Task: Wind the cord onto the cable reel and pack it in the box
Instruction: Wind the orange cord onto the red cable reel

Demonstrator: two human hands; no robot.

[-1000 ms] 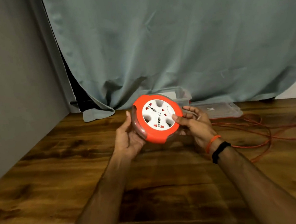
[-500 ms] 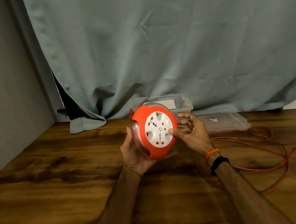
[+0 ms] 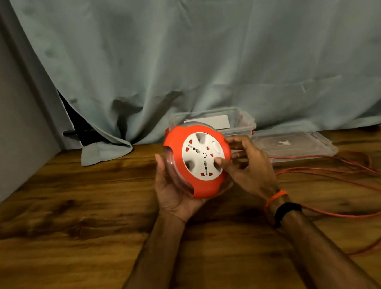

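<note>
Hard orange plastic, the reel [image 3: 198,162] looked light but slippery; the left hand [image 3: 173,191] cupped its rim, the right hand [image 3: 248,168] pinched the white face, the limp cord [image 3: 356,214] trailing beside it.

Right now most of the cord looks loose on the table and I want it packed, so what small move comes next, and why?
Probably turn the white socket face with the right hand, thumb already on it, while the left hand cups the reel. The orange cord lies in loops on the table, so winding comes before the box.
</note>
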